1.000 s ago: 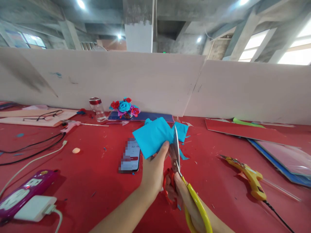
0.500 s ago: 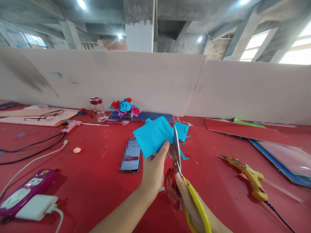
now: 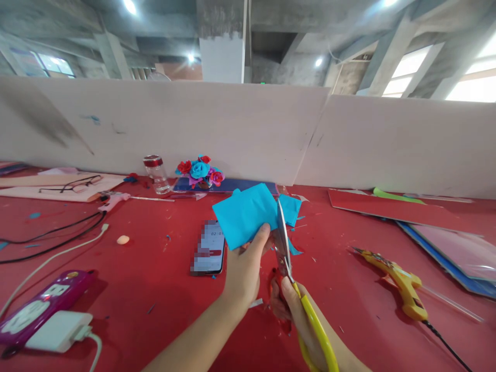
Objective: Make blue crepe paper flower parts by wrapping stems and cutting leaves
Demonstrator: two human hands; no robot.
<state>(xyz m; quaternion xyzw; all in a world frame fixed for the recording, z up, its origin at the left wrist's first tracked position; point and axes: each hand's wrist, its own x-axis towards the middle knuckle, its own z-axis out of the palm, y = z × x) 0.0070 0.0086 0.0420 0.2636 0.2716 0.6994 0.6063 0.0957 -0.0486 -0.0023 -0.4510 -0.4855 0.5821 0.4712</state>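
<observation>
Red table [image 3: 155,289] fills the lower frame. Blue paper [image 3: 246,214], centre frame, is held above it, pinched at its lower edge by the left hand [image 3: 244,271]. Right hand [image 3: 298,320], lower centre, grips the scissors [image 3: 284,248], whose blades stand upright at the paper's right part. Phone [image 3: 209,247] lies just left of the hands.

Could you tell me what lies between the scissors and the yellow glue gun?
In the head view, only bare red table with a few tiny paper scraps separates the scissors from the yellow glue gun.
</observation>
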